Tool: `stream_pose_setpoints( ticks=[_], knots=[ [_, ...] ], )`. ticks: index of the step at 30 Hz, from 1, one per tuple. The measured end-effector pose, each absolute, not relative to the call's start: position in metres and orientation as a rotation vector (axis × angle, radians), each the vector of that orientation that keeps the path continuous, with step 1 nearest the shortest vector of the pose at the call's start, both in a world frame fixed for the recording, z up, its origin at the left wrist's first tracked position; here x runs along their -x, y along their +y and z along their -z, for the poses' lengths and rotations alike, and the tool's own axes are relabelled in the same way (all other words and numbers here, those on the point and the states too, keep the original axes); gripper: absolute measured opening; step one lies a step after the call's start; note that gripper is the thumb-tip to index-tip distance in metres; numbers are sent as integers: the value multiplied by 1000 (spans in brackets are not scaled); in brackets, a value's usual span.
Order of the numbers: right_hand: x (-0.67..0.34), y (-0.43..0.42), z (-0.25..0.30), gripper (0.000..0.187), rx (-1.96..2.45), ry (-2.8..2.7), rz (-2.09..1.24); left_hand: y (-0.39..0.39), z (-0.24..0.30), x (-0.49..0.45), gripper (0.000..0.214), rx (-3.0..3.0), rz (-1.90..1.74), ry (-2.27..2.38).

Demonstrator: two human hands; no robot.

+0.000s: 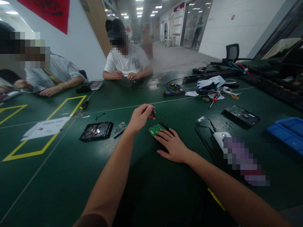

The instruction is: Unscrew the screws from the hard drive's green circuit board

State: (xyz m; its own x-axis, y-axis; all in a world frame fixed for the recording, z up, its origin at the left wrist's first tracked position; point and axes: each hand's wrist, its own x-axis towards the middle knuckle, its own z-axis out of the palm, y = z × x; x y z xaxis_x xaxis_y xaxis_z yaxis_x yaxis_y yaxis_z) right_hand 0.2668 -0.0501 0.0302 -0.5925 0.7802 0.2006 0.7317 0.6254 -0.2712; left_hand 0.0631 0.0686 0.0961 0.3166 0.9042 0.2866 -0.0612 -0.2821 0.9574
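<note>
My left hand [140,118] is closed, fingertips pinched around a small dark object with a yellow part [152,114]. Most of that object is hidden by the fingers, so its kind cannot be made out. It is held just above the far end of a hard drive [155,128], whose green circuit board faces up. My right hand [174,145] lies spread over the drive's near side, fingers stretched out across the board and covering much of it. A few tiny bits, perhaps screws [161,117], lie on the table beyond the drive.
On the left lie an opened hard drive [96,130], a loose circuit board [120,128], a screwdriver [85,103] and white paper [44,128]. At right are another hard drive [241,115], a red screwdriver [214,100], a cabled white device [221,138] and a blue tray [287,132]. Two people sit opposite.
</note>
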Motion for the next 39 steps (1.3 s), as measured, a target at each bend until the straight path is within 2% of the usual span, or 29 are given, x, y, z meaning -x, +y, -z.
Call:
stream_pose_setpoints(
  ticks=[39],
  knots=[
    [-266, -51, -32, 64, 1225, -2555, -218, 67, -95, -63, 33, -1576, -1163, 802]
  ],
)
